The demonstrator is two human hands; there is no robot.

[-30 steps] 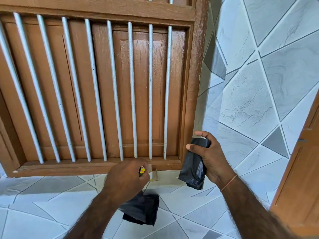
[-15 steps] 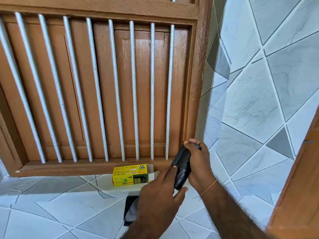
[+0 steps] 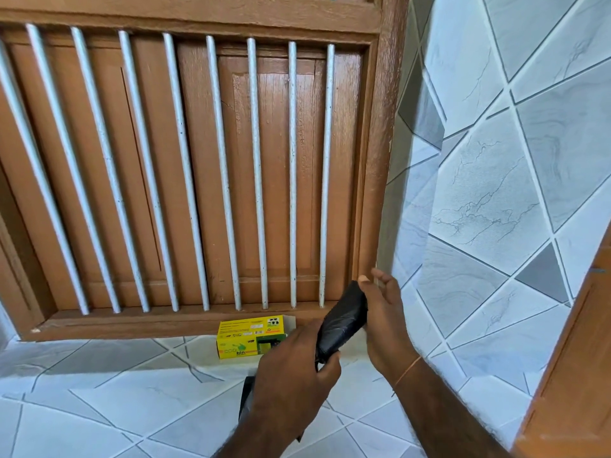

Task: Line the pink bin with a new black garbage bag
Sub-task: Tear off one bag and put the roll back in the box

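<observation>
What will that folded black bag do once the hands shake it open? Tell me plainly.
The folded black garbage bag is thin, glossy film, so it will probably go limp and hang rather than hold shape. It looks light: the right hand steadies it with fingertips. The sheen suggests it may slip, so the left hand gripping its lower end seems wise.

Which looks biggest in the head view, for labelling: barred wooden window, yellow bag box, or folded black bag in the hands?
1. Barred wooden window, largest by far.
2-3. Yellow bag box and folded black bag: similar; the bag is nearer the camera, so unranked.
</observation>
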